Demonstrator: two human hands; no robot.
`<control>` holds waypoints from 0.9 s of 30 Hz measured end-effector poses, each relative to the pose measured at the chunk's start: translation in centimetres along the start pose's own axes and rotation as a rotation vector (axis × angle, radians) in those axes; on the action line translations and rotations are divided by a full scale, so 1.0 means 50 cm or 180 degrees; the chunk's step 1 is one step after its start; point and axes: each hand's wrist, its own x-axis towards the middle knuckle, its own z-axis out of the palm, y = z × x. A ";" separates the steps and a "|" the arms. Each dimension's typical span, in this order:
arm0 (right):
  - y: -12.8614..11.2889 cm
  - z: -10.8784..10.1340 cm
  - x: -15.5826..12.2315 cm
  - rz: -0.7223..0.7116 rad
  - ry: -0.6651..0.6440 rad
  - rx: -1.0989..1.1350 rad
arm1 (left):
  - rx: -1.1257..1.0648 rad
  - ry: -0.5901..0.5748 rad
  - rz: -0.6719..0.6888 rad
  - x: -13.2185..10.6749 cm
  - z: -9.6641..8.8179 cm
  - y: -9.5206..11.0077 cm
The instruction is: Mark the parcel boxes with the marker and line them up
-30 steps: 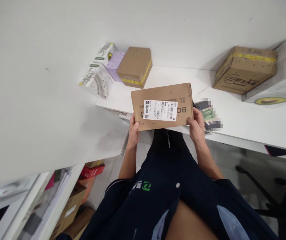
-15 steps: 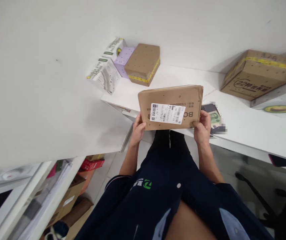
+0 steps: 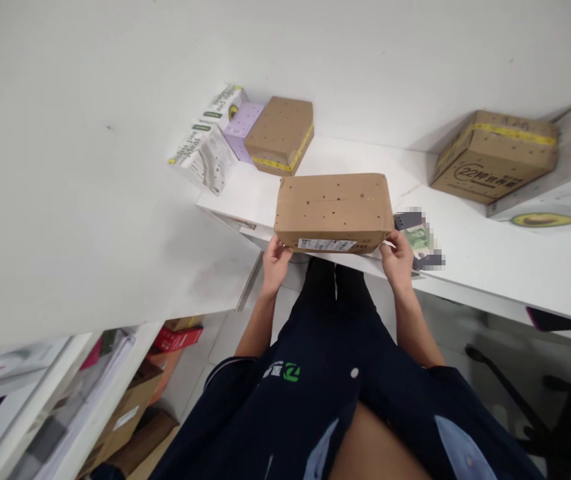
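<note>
A brown cardboard box [image 3: 334, 205] is at the front edge of the white desk [image 3: 485, 247], its broad top face turned up. A white shipping label [image 3: 326, 245] shows on the narrow side facing me. My left hand [image 3: 276, 261] grips the lower left corner, thumb on the near side. At the lower right corner, my right hand [image 3: 397, 257] holds the box the same way. The fingers beneath the box are partly hidden. Just right of my right hand lies a dark object with a green banknote [image 3: 418, 237], partly pixelated.
Along the wall at the back left stand white printed cartons [image 3: 210, 150], a purple box [image 3: 242, 127] and a brown box with yellow tape [image 3: 282, 133]. Another taped brown box [image 3: 495, 157] stands right, beside a white avocado carton [image 3: 565, 180]. A shelf [image 3: 130, 380] is lower left.
The box has tilted in my hands: its labelled face has swung down towards me and its plain top face has come into view. Both hands still hold its near corners.
</note>
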 end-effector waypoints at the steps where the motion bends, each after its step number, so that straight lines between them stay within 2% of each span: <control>1: -0.003 -0.007 0.010 -0.0044 0.0046 -0.0311 | 0.0086 -0.0004 0.0072 -0.002 0.002 0.000; 3: -0.012 -0.017 0.031 -0.0186 0.0054 -0.1043 | 0.0325 0.0087 0.0299 -0.006 0.006 0.004; 6: -0.032 -0.021 0.058 -0.0294 -0.0177 -0.2265 | 0.0864 0.0351 0.0779 -0.010 0.012 0.024; 9: -0.058 -0.010 0.071 0.0015 -0.0539 -0.3223 | 0.1587 0.0424 0.1461 -0.009 0.021 0.066; 11: -0.075 -0.001 0.074 0.0219 -0.0686 -0.3538 | 0.2116 0.0353 0.1898 -0.006 0.031 0.095; 13: -0.090 0.007 0.076 0.0324 -0.0750 -0.3680 | 0.2548 0.0228 0.2163 -0.001 0.043 0.117; 16: -0.104 0.013 0.081 0.0417 -0.0803 -0.3778 | 0.2943 0.0086 0.2299 0.010 0.062 0.125; 22: -0.095 0.006 0.095 0.0564 -0.0952 -0.3774 | 0.3066 0.0106 0.2101 0.020 0.079 0.110; 25: -0.070 -0.006 0.095 0.0340 -0.1127 -0.3427 | 0.3062 0.0095 0.2043 0.016 0.084 0.109; 27: -0.050 -0.018 0.094 0.0178 -0.1115 -0.2893 | 0.3097 0.0092 0.2055 0.014 0.088 0.109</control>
